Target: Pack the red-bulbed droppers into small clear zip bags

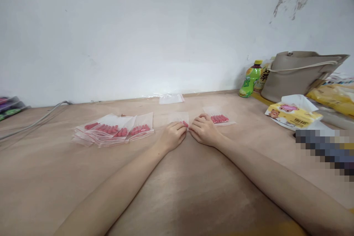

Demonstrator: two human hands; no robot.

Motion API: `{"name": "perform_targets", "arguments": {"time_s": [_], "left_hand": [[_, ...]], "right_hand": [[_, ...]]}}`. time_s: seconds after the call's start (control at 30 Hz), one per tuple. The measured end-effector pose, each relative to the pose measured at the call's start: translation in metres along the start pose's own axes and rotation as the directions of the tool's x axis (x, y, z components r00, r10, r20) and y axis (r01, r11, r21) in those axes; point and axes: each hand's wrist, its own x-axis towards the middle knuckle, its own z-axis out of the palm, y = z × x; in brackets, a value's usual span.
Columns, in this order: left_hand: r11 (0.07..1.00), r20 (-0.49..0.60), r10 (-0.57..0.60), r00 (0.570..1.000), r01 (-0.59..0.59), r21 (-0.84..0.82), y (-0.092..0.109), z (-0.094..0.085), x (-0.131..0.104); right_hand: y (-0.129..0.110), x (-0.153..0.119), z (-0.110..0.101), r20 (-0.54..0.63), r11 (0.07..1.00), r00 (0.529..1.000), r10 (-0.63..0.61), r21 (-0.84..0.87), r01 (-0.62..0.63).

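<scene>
A small clear zip bag with red pieces in it lies in front of me, partly hidden by my fingers. My left hand is closed on the near edge of this bag, its fingers bent and pressed together. At the bag's right corner, my right hand pinches the same edge, the fingertips of both hands nearly meeting. Just beyond my right hand lies another zip bag holding several short red pieces. To the left, several filled zip bags overlap in a loose pile.
An empty-looking clear bag lies by the wall. On the right stand a green drink bottle, a grey bag and a yellow tissue pack. A grey cable crosses the brown tabletop at left.
</scene>
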Motion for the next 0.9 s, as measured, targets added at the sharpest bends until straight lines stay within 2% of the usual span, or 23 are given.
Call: {"name": "perform_targets", "arguments": {"time_s": [0.17,0.47,0.63,0.9], "left_hand": [[0.996,0.009,0.072,0.997,-0.072,0.056,-0.001,0.005,0.004],[0.973,0.063,0.173,0.983,-0.181,0.143,-0.006,0.002,0.008],[0.961,0.083,0.171,0.982,-0.185,0.205,-0.013,-0.01,-0.001],[0.938,0.122,0.189,0.974,-0.216,0.27,-0.027,-0.036,-0.029]], "right_hand": [[0.0,0.0,0.0,0.0,1.0,1.0,-0.009,0.021,0.009],[-0.001,0.001,-0.004,0.019,1.0,1.0,-0.018,-0.005,0.018],[0.002,-0.003,-0.005,-0.006,1.0,1.0,0.014,0.017,-0.014],[0.007,-0.007,-0.008,-0.009,1.0,1.0,0.027,-0.01,-0.027]]}}
